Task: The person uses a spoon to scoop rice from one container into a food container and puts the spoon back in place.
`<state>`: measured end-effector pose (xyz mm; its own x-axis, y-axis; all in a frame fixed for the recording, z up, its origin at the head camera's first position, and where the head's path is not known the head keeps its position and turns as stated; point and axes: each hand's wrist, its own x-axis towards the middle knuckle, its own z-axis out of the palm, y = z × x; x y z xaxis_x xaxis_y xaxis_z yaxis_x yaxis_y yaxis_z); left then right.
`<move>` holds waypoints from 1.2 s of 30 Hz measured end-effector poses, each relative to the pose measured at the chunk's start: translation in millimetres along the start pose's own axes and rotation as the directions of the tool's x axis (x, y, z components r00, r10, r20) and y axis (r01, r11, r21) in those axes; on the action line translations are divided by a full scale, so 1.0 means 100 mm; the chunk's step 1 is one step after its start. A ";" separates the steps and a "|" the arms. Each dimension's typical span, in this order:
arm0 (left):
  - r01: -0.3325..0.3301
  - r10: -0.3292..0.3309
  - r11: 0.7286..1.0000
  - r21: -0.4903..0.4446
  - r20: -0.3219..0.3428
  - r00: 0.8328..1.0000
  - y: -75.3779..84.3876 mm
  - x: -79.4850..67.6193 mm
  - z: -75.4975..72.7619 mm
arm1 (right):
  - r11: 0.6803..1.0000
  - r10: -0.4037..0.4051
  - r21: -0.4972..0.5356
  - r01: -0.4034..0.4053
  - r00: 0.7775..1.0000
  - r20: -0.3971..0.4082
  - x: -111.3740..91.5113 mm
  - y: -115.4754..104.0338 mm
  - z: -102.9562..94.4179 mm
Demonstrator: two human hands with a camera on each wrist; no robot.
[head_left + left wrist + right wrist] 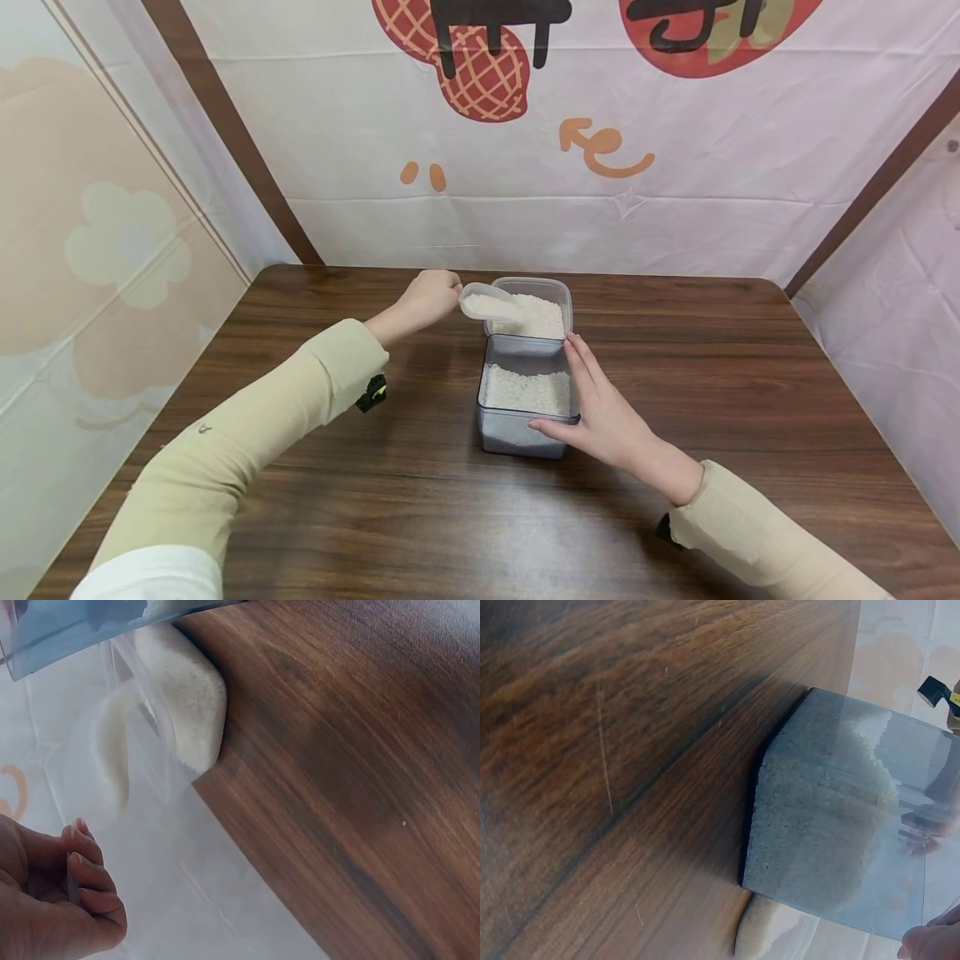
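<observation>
My left hand (431, 297) grips the handle of a translucent white scoop (491, 303), its fingers curled round it in the left wrist view. White rice lies in the scoop bowl, which tilts over the left side of a clear plastic container (567, 292) holding more rice (543, 317). Right in front of that stands a grey-blue see-through bin (523, 437), also partly filled with rice (817, 802). My right hand (607, 417) holds this bin at its right side, thumb at the near wall and fingertips at the far right corner of the rim.
Both containers stand on a dark wood-grain table (712, 358), towards its far edge. Behind it hangs a pale printed cloth (510, 225), with more cloth at both sides. One stray white grain (403, 823) lies on the wood.
</observation>
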<state>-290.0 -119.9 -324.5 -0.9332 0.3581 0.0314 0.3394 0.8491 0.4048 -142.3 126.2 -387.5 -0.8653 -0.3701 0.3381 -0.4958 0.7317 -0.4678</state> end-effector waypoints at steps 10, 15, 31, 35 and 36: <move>-0.024 0.024 0.999 0.042 -0.004 1.000 0.04 -0.01 -0.06 | 1.000 0.014 0.009 -0.014 1.000 0.017 0.00 0.00 0.00; -0.054 0.056 0.996 0.077 -0.025 0.998 0.06 0.00 -0.10 | 1.000 0.014 0.010 -0.014 1.000 0.017 0.00 0.00 -0.01; -0.087 0.092 0.989 0.121 -0.034 0.995 0.11 0.01 -0.22 | 1.000 0.019 0.006 -0.019 1.000 0.024 0.01 -0.01 -0.01; -0.084 0.088 0.989 0.118 -0.027 0.996 0.13 0.01 -0.23 | 0.999 0.031 0.007 -0.031 0.999 0.034 0.00 -0.01 -0.02; -0.082 0.085 0.990 0.117 -0.026 0.996 0.13 0.01 -0.24 | 0.999 0.032 0.008 -0.032 0.999 0.035 0.00 -0.01 -0.02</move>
<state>-288.8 -117.7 -297.5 -0.9035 0.4192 0.0894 0.4262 0.8565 0.2912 -141.7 126.1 -385.1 -0.8827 -0.3663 0.2943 -0.4682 0.7389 -0.4845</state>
